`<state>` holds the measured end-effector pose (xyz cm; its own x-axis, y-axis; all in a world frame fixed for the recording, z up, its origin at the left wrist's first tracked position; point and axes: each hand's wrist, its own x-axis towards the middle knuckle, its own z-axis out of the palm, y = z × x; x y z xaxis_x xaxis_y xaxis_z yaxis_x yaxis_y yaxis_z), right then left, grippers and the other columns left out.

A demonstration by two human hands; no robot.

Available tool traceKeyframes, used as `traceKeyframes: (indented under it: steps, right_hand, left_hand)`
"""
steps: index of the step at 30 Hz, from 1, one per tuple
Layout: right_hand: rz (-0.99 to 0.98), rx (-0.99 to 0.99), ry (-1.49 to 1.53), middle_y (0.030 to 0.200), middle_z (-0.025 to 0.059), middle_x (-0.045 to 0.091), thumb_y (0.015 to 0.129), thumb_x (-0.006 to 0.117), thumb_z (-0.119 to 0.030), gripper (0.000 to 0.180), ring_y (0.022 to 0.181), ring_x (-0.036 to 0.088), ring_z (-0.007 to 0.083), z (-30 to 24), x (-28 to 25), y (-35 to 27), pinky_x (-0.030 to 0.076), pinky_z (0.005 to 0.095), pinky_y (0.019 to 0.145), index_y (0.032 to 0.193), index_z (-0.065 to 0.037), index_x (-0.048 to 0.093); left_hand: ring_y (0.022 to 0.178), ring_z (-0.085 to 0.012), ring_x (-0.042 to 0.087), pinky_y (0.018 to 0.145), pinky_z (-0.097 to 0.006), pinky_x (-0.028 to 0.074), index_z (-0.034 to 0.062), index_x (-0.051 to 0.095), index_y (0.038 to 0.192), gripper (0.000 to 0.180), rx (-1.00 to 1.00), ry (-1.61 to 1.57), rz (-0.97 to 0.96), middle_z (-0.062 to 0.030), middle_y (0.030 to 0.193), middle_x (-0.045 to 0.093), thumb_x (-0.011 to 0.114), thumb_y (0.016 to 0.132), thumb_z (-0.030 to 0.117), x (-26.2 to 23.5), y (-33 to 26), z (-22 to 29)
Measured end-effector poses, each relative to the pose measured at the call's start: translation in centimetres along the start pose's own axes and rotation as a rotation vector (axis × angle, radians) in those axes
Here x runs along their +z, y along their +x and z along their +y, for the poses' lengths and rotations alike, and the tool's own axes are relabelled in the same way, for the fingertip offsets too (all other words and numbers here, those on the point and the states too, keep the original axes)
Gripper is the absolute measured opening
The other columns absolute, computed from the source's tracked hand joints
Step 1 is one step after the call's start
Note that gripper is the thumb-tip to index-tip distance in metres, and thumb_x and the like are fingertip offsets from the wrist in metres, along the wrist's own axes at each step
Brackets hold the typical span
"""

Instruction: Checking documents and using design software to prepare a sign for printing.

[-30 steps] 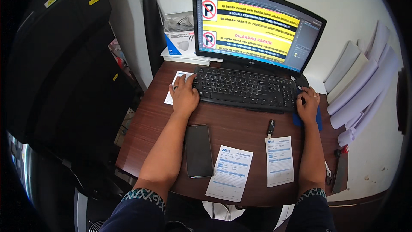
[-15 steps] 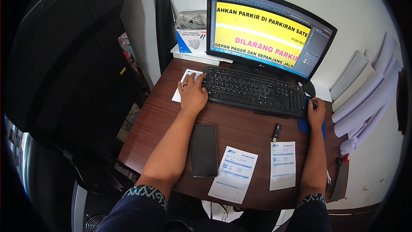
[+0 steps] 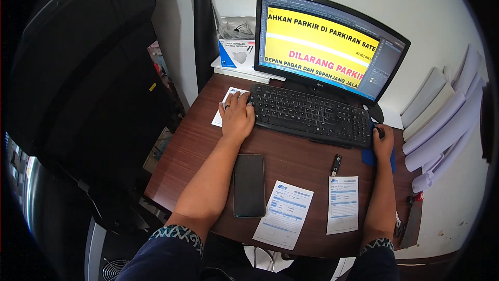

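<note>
My left hand (image 3: 239,120) rests at the left end of a black keyboard (image 3: 306,114), fingers apart and laid over its edge, with a ring on one finger. Under and beside it lies a white printed slip (image 3: 219,118). At the keyboard's other end my right hand (image 3: 383,143) is curled round a black computer mouse (image 3: 380,133), mostly hidden by the fingers, on a blue mouse pad (image 3: 368,157). Behind the keyboard a black monitor (image 3: 317,47) displays a yellow sign layout with black and pink lettering.
On the brown desk (image 3: 192,151) lie a dark phone (image 3: 249,185), a black USB stick (image 3: 336,164), a filled-in form (image 3: 284,214) and another form (image 3: 343,205). A face mask box (image 3: 236,53) stands at the back left. Paper rolls (image 3: 447,120) lean right; a large black machine (image 3: 88,83) fills the left.
The whole view has shifted slightly, so the desk sits a little lower in it. On the screen the small pointer has moved toward the upper left. Both hands keep their places.
</note>
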<state>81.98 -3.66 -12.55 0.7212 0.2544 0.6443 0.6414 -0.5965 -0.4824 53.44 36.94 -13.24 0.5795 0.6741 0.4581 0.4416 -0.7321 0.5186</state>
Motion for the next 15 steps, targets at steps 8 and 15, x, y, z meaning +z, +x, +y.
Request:
traceKeyframes:
  steps: [8, 15]
  right_hand:
    - [0.007, -0.006, 0.019, 0.104, 0.0153, 0.065, 0.084, 0.072, -0.006, 0.02, 0.097, 0.065, 0.0304, -0.11, -0.04, 0.04, 0.051, 0.0376, 0.089, 0.102, 0.0, 0.068]
    - [0.003, 0.001, 0.031, 0.104, 0.0152, 0.066, 0.085, 0.072, -0.007, 0.019, 0.097, 0.066, 0.0286, -0.93, -0.25, -0.05, 0.052, 0.0367, 0.089, 0.103, 0.0, 0.068]
  left_hand:
    - [0.143, -0.0364, 0.037, 0.119, -0.06, 0.017, 0.0163, 0.054, 0.138, 0.043, -0.007, 0.006, -0.002, -0.0147, 0.147, 0.049, 0.042, 0.098, 0.026, 0.04, 0.0, 0.0]
    - [0.143, -0.0355, 0.036, 0.119, -0.06, 0.017, 0.0164, 0.054, 0.139, 0.043, -0.013, 0.01, -0.001, -0.0142, 0.147, 0.05, 0.043, 0.098, 0.026, 0.07, 0.0, -0.08]
